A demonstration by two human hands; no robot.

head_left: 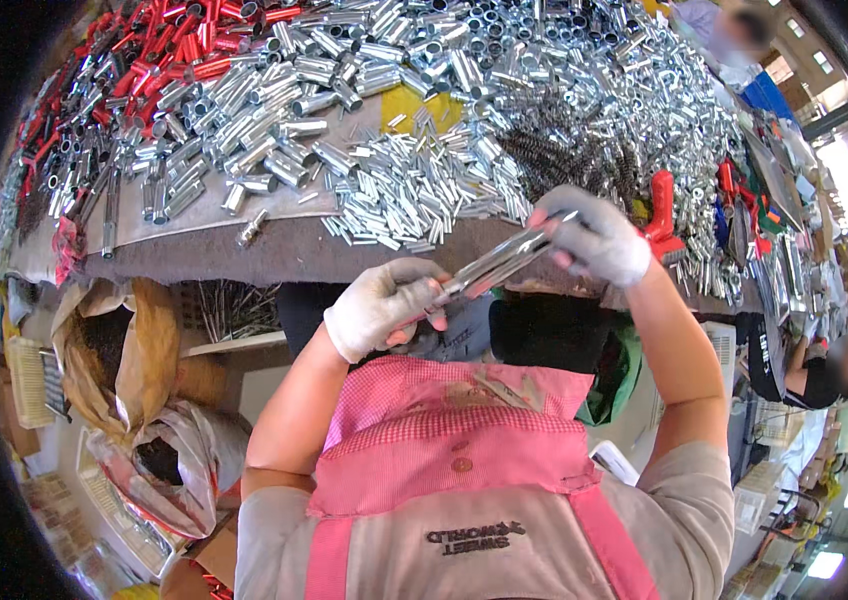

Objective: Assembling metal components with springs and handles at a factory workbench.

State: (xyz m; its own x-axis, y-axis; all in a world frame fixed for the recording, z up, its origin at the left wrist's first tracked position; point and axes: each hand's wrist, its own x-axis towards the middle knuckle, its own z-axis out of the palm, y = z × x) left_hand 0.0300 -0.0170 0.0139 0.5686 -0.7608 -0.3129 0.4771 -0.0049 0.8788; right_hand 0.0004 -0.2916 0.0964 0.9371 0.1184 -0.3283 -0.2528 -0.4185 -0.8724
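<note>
A small bundle of long, shiny metal rods slants between my hands, just in front of the table's near edge. My gloved left hand is closed round the lower end, with bare fingertips showing. At the upper end, my gloved right hand grips the rods with bent fingers. Beyond them lies a heap of short silver pins on the table. Dark coil springs are piled close behind my right hand. A red pistol-shaped part rests to its right.
Silver tubes and red metal parts cover much of the cloth-topped table. Open sacks stand below at the left, near thin rods under the table. Other people are at the right and far right.
</note>
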